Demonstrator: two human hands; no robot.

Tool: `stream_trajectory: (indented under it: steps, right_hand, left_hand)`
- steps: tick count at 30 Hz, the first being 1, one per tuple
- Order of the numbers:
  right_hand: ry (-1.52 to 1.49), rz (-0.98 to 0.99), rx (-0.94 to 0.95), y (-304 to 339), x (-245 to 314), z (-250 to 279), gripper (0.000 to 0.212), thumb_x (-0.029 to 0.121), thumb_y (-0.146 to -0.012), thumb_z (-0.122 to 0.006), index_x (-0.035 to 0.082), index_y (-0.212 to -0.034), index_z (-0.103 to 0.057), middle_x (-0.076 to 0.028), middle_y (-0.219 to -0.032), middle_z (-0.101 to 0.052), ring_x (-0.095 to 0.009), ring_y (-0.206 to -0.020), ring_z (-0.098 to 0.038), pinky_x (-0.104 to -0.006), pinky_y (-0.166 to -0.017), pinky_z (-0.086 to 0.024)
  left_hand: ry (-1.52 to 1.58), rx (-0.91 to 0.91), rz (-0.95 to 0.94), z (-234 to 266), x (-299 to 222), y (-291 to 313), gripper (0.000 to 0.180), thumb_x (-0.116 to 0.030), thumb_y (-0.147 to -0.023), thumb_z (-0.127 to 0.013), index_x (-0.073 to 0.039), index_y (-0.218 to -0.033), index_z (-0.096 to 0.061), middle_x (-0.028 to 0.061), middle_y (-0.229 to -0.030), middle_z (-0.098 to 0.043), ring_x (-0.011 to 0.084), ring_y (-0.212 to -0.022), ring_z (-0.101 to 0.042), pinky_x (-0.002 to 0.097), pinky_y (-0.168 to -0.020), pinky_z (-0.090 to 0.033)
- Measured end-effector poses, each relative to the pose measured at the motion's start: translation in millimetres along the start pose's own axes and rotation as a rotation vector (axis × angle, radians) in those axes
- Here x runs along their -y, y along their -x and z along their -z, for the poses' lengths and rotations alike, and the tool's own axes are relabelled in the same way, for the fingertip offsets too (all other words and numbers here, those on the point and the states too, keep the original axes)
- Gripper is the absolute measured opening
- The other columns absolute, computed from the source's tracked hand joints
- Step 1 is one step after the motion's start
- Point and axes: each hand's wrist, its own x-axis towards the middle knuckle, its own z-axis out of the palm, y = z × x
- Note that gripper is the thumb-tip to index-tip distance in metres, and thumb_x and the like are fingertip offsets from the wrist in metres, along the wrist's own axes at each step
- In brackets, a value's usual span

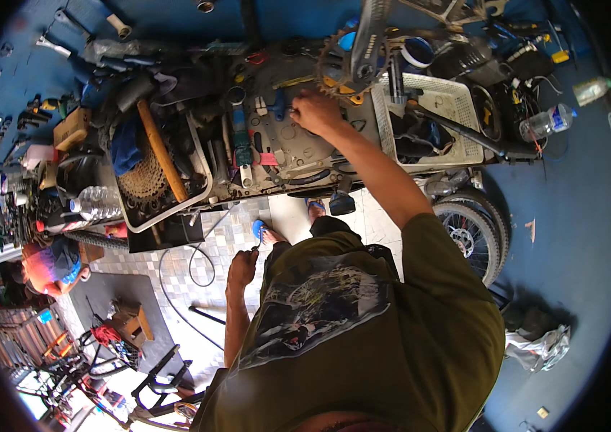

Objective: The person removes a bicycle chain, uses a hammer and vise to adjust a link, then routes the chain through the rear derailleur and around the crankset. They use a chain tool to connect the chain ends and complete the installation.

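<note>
A: How do the fingers of your right hand (315, 114) stand?

B: They're bent, tips low over the worn grey bench (300, 153). Whether you're pinching something small or merely touching the surface, I can't tell.

A: And your left hand (242, 269)?

B: You have it curled closed beside your body, below the bench edge, around a slim dark object (256, 245) whose end pokes out of the top. The rest is hidden in your grip.

A: What lies nearest your right fingers?

B: A blue-handled tool (277, 105), just to their left. Further left, a long green-and-dark tool (242, 147) lies near a small flat pink piece (268, 158).

A: Beyond those?

B: To your right is a white perforated plastic basket (457, 104). Ahead of your hand stands a dark metal crank arm (370, 43) with a toothed ring. Well to your left, a pale-rimmed rectangular tray (168, 210) carries a brown wooden handle (162, 151) and a round stack of toothed sprockets (143, 180).
</note>
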Motion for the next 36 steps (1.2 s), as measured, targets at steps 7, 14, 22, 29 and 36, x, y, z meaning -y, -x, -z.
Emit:
stream_trajectory:
  steps: [7, 14, 22, 29, 36]
  right_hand:
    - [-0.124, 0.031, 0.012, 24, 11, 27, 0.028, 0.025, -0.091, -0.067, 0.01, -0.114, -0.068, -0.012, -0.105, -0.074, -0.029, -0.098, -0.073, -0.0463, -0.085, -0.058]
    - [-0.66, 0.023, 0.163, 136, -103, 109, 0.018, 0.017, -0.088, -0.074, 0.007, -0.102, -0.072, -0.013, -0.098, -0.075, -0.028, -0.091, -0.074, -0.0393, -0.081, -0.057]
    - [-0.191, -0.567, -0.191, 144, -324, 134, 0.021, 0.021, -0.09, -0.069, 0.012, -0.107, -0.078, -0.018, -0.104, -0.077, -0.036, -0.1, -0.074, -0.0435, -0.087, -0.057]
    - [-0.144, -0.578, -0.244, 145, -354, 132, 0.03, 0.027, -0.09, -0.07, 0.015, -0.117, -0.078, -0.018, -0.113, -0.076, -0.038, -0.107, -0.072, -0.0434, -0.094, -0.056]
    - [-0.483, -0.251, 0.064, 177, -248, 233, 0.031, 0.028, -0.091, -0.077, 0.008, -0.115, -0.077, -0.011, -0.092, -0.078, -0.023, -0.085, -0.075, -0.0363, -0.075, -0.055]
  left_hand:
    - [-0.053, -0.075, -0.071, -6, 16, -12, 0.051, -0.04, -0.109, -0.051, 0.001, -0.084, -0.068, 0.0276, -0.08, -0.065, 0.0487, -0.08, -0.063, 0.0548, -0.073, -0.046]
    - [-0.104, 0.018, -0.145, -4, 1, -24, 0.046, -0.034, -0.107, -0.056, 0.004, -0.083, -0.068, 0.0305, -0.083, -0.066, 0.0506, -0.082, -0.064, 0.0566, -0.073, -0.048]
    - [-0.117, -0.003, -0.171, -10, -45, -46, 0.045, -0.032, -0.108, -0.054, 0.004, -0.086, -0.067, 0.031, -0.084, -0.065, 0.0517, -0.083, -0.063, 0.0573, -0.074, -0.049]
    - [-0.014, -0.091, -0.073, -38, -73, -32, 0.052, -0.042, -0.107, -0.055, 0.002, -0.083, -0.069, 0.025, -0.077, -0.065, 0.0436, -0.075, -0.064, 0.0505, -0.07, -0.048]
    - [0.021, -0.105, 0.044, -48, -97, 5, 0.043, -0.035, -0.108, -0.056, 0.004, -0.094, -0.07, 0.0307, -0.089, -0.065, 0.0501, -0.085, -0.064, 0.055, -0.075, -0.05]
